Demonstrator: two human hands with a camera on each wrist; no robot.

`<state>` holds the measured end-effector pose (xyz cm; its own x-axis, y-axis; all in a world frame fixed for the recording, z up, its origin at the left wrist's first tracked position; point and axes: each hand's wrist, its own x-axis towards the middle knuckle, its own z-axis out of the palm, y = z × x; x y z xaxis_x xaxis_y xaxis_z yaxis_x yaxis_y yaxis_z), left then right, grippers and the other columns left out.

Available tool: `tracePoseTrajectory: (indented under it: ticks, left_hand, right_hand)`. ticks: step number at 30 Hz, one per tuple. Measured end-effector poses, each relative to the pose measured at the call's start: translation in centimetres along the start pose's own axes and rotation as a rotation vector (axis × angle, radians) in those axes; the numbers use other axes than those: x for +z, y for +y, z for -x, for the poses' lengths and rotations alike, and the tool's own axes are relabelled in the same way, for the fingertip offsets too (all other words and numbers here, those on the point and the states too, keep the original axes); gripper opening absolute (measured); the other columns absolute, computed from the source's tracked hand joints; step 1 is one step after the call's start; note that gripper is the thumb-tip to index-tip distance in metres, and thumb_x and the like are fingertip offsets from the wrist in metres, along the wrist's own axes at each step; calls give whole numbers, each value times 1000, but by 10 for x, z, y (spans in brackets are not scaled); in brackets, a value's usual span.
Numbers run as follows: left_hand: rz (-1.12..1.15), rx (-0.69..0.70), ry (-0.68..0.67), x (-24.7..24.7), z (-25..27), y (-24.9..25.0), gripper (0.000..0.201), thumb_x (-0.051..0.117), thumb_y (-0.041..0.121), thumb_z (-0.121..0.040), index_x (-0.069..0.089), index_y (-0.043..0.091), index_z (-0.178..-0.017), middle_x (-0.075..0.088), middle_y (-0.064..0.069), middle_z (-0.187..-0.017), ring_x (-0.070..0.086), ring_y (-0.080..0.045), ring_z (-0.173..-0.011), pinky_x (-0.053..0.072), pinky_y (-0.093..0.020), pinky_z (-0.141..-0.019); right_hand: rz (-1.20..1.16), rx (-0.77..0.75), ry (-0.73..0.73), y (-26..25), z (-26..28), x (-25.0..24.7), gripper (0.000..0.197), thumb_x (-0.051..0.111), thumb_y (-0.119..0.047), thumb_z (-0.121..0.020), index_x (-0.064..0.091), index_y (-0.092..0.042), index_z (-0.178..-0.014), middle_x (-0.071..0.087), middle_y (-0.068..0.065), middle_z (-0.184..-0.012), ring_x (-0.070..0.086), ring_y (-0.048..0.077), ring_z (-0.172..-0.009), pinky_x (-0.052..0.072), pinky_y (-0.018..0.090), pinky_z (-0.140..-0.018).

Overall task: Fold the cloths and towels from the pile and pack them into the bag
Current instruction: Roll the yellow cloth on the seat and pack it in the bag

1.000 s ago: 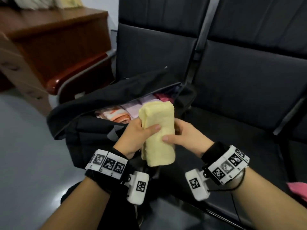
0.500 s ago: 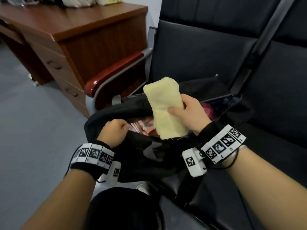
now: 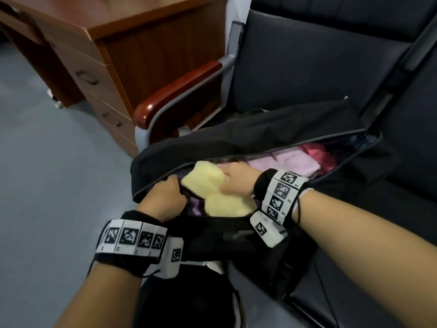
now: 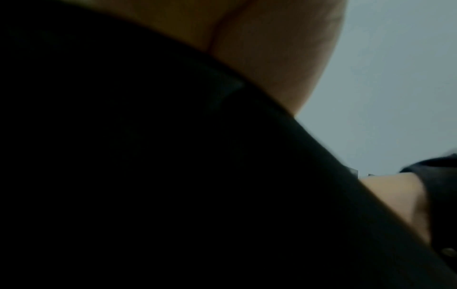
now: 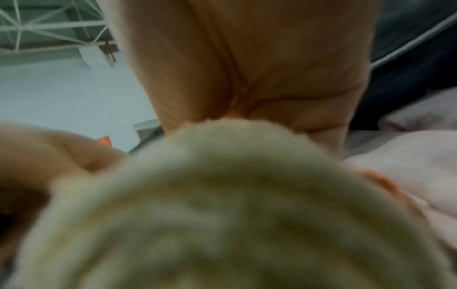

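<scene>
Your right hand (image 3: 236, 179) presses the folded pale-yellow terry towel (image 3: 212, 192) into the near left end of the open black fabric duffel bag (image 3: 260, 136), its fingers (image 3: 228, 185) curled over the towel's middle so that the towel bulges to either side of them; the right wrist view shows the same towel (image 5: 222, 215), blurred, filling the lower part of the picture beneath your palm. Your left hand (image 3: 163, 200) grips the near edge of the bag's opening just beside the towel, fingers curled round the black fabric and holding the mouth apart. The left wrist view is mostly dark fabric and shows nothing of the fingers. Further right inside the bag lie folded pale-pink cloths (image 3: 290, 162) and, beyond them, a darker red-pink cloth (image 3: 316, 152). The bag rests on the black padded seat (image 3: 307, 74) of a row of chairs with a red-brown wooden armrest (image 3: 175, 93); a brown wooden drawer unit (image 3: 113, 55) stands on the grey floor (image 3: 47, 174) to the left.
</scene>
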<state>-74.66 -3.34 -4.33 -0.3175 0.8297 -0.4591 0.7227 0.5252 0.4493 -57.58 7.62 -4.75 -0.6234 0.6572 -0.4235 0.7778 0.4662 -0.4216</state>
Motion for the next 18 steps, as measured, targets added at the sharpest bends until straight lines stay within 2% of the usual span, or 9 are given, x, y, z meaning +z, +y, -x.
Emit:
tracePoseTrajectory:
  ticks: [3, 5, 7, 8, 11, 12, 14, 15, 18]
  left_hand:
    - [85, -29, 53, -1, 4, -6, 64, 54, 17, -89, 28, 11, -148, 50, -25, -137, 57, -44, -116, 47, -50, -103]
    - [134, -26, 112, -3, 7, -8, 79, 54, 19, -93, 9, 15, -157, 39, -24, -146, 52, -42, -122, 44, -47, -105]
    - [182, -4, 177, -6, 11, -11, 84, 53, 20, -95, -2, 21, -159, 35, -24, -148, 48, -42, -126, 41, -47, -102]
    - [197, 5, 186, -8, 12, -12, 85, 53, 20, -95, -4, 23, -158, 38, -25, -146, 49, -42, -125, 43, -48, -101]
    - [220, 25, 158, -7, 11, -12, 89, 53, 18, -93, -7, 27, -158, 48, -25, -137, 55, -42, -115, 48, -52, -100]
    - [220, 28, 157, -6, 10, -12, 89, 53, 18, -93, -6, 27, -158, 48, -25, -137, 56, -41, -115, 49, -52, -100]
    - [218, 32, 172, -3, 10, -12, 89, 56, 22, -92, -4, 28, -158, 47, -23, -138, 56, -40, -116, 48, -52, -100]
    - [221, 38, 180, -3, 9, -13, 90, 57, 24, -91, -4, 29, -158, 47, -23, -138, 56, -40, -116, 48, -53, -100]
    - [229, 56, 187, -3, 10, -14, 93, 60, 26, -89, -4, 34, -156, 51, -21, -132, 60, -38, -109, 51, -52, -96]
  right_hand:
    - [2, 10, 22, -13, -15, -6, 29, 67, -22, -87, 64, -6, -111, 68, 11, -105, 65, 28, -97, 54, 34, -80]
    - [-188, -82, 94, -29, -26, -10, 23, 68, -20, -87, 67, -5, -104, 69, 9, -99, 66, 24, -90, 52, 30, -71]
    - [-379, -110, 167, -37, -33, -12, 22, 68, -17, -89, 66, -5, -108, 68, 7, -101, 65, 22, -91, 49, 27, -67]
    - [-379, -97, 167, -37, -36, -11, 26, 67, -17, -90, 64, -5, -113, 67, 9, -107, 64, 23, -98, 47, 28, -72]
    - [-18, 26, 43, -26, -40, 3, 30, 59, -21, -95, 60, -4, -119, 62, 14, -121, 57, 30, -118, 42, 29, -88]
    - [41, 29, 39, -21, -40, 9, 34, 61, -22, -94, 57, -6, -123, 59, 15, -125, 53, 31, -124, 41, 30, -94]
    - [-13, 3, 57, -17, -39, 17, 79, 72, -25, -86, 29, -6, -149, 42, 20, -147, 42, 35, -136, 36, 36, -110]
    - [-14, -10, 91, -17, -40, 19, 98, 76, -26, -81, 14, -9, -155, 33, 22, -152, 39, 37, -137, 36, 40, -112]
    - [136, -81, 176, -18, -47, 26, 110, 79, -28, -77, 3, -22, -156, 19, 20, -156, 39, 42, -135, 37, 43, -109]
